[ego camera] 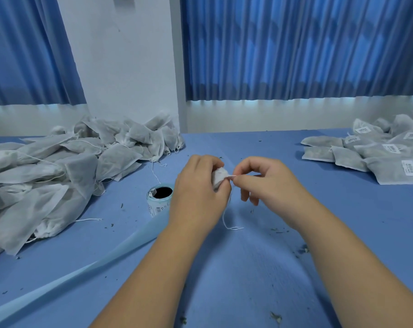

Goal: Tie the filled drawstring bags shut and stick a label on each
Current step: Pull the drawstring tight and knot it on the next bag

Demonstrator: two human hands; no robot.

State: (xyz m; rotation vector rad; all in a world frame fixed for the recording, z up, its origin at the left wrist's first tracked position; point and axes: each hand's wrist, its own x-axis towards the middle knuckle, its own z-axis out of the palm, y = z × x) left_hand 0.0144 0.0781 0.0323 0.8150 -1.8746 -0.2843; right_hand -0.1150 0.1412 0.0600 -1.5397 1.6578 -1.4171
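Left grip [197, 185] is curled tight around a small white drawstring bag [218, 176], holding it just above the bench [248, 275] near the middle. Right grip [264, 178] is right beside it, thumb and forefinger pinched together on the drawstring [225, 216] where it leaves the neck of the bag. The remaining fingers are loosely bent underneath. The loose end of the string hangs down between the two wrists and its tip lies on the blue surface.

Just to the left of the left wrist stands a roll of labels [159, 197], hollow core facing up. A pale blue backing strip [82, 273] trails from it toward the near left corner.

Farther left lies a big, loose heap of bags [58, 166], their strings straggling out over the bench. Well apart on the far right is a flatter pile of labelled bags [378, 155], each showing a white barcode sticker. Dark crumbs [302, 249] are scattered across the blue top. Behind the bench, blue curtains [295, 43] hang on either side of a white wall [129, 55].
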